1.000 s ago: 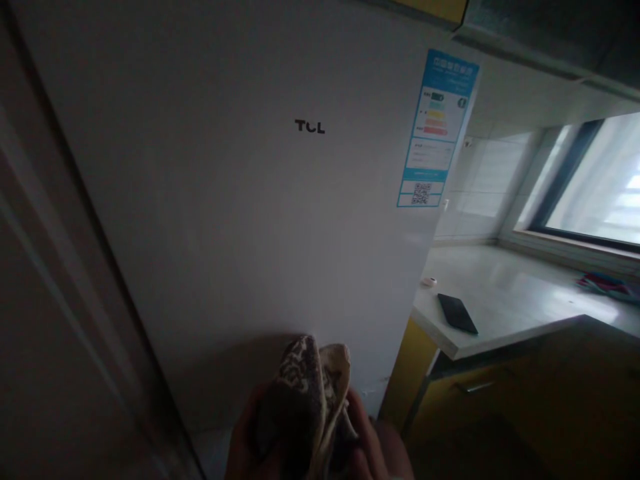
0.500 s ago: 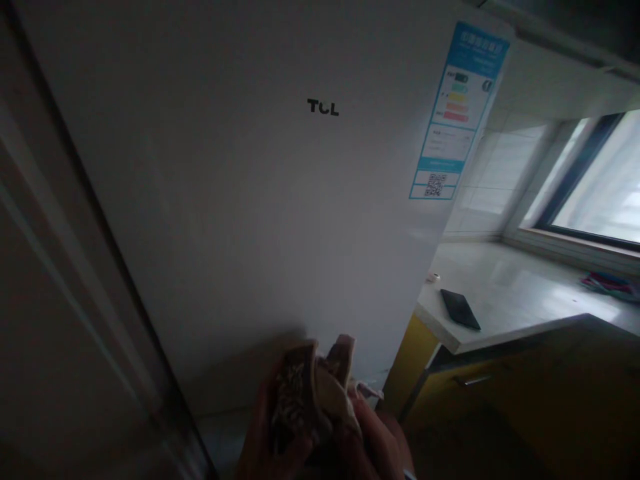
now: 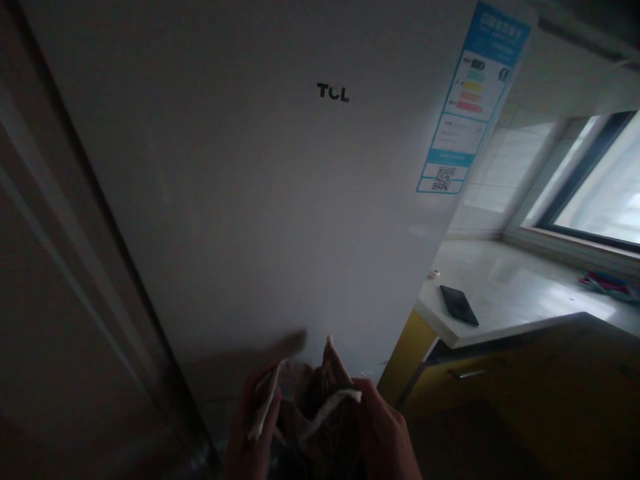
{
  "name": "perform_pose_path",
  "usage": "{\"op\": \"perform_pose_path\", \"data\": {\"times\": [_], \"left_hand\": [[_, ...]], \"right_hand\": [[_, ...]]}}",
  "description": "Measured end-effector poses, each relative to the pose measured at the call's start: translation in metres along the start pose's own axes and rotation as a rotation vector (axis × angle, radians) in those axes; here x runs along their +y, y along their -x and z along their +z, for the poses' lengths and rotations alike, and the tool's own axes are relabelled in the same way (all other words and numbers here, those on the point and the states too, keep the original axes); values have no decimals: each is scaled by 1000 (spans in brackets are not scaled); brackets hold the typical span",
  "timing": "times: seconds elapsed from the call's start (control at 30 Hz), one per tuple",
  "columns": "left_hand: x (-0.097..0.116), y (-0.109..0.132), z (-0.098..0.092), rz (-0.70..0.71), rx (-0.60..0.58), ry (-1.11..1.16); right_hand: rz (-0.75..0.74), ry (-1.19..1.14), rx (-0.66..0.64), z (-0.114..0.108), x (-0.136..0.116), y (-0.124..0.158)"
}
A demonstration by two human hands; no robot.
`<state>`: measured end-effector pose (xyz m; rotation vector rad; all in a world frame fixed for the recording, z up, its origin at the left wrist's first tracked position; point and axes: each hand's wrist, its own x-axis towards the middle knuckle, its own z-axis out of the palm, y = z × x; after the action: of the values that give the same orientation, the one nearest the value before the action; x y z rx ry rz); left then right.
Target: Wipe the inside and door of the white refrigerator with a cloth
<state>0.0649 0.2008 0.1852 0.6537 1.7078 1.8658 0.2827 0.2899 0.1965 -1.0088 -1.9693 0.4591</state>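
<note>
At the bottom of the head view, both hands hold a brown patterned cloth (image 3: 334, 427) with pale edges. Its top is spread apart like the mouth of a pouch, and one corner points up. My left hand (image 3: 254, 427) is closed around the left edge, the thumb on the inner side. Fingers of my right hand (image 3: 385, 430) pinch the right edge. Dim light hides the lower part of the cloth and what may be inside. Just beyond stands a white TCL refrigerator (image 3: 280, 220), with a shadow on its door.
A blue energy label (image 3: 460, 137) is stuck on the refrigerator's right side. To the right is a pale countertop (image 3: 510, 280) bearing a dark flat tablet-like object (image 3: 459, 305) and colourful fabric (image 3: 607, 283). Yellow cabinets (image 3: 480, 390) stand below; a window (image 3: 600, 180) is behind.
The hands have moved apart, and the cloth, bunched together before, is now spread at the top. The view has shifted slightly.
</note>
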Motion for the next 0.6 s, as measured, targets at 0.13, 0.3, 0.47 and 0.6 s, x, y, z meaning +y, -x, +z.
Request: {"op": "perform_pose_path", "data": {"times": [0.13, 0.3, 0.47, 0.6], "left_hand": [[-9, 0, -23, 111, 138, -245], [-5, -13, -47, 196, 7, -401], [-11, -22, -57, -34, 97, -484], [-10, -7, -38, -46, 31, -393]], "right_hand": [[-62, 54, 171, -18, 4, -9], [73, -142, 79, -23, 7, -7], [309, -264, -36, -3, 4, -11], [331, -414, -97, 17, -19, -12]]}}
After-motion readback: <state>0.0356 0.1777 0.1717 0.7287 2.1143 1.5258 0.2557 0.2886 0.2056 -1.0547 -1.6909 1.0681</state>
